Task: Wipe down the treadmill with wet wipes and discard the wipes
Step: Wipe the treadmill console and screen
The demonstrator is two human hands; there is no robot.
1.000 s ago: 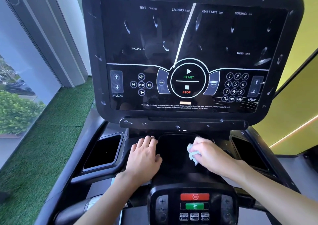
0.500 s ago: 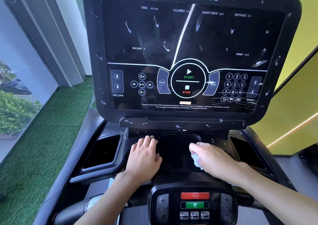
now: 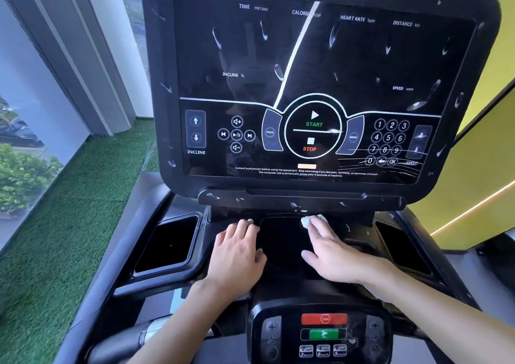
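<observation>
Right now my right hand [image 3: 331, 255] lies flat with its fingers straight, pressing the bunched wet wipe [image 3: 310, 221] under the fingertips at the far edge of the shallow central tray [image 3: 281, 249] on the treadmill [image 3: 306, 194]. My left hand [image 3: 237, 255] rests flat and relaxed on the deck just left of that tray. It holds nothing and only braces me.

To do this pass well, I think I should push down through the finger pads and pull the wipe toward me in overlapping strokes, running it along the tray's rim, where grime tends to gather. The wipe is crumpled small, so little of it meets the surface; spreading it out would probably cover more. My left hand sits on a patch that needs wiping too, so I would shift it.

The screen [image 3: 320, 65] above carries droplets [image 3: 278, 72] and streaks, which could drip onto the tray once it is clean. The 2 side pockets [image 3: 167, 244] look untouched. Near the red stop button [image 3: 324, 319] I would press lightly.
</observation>
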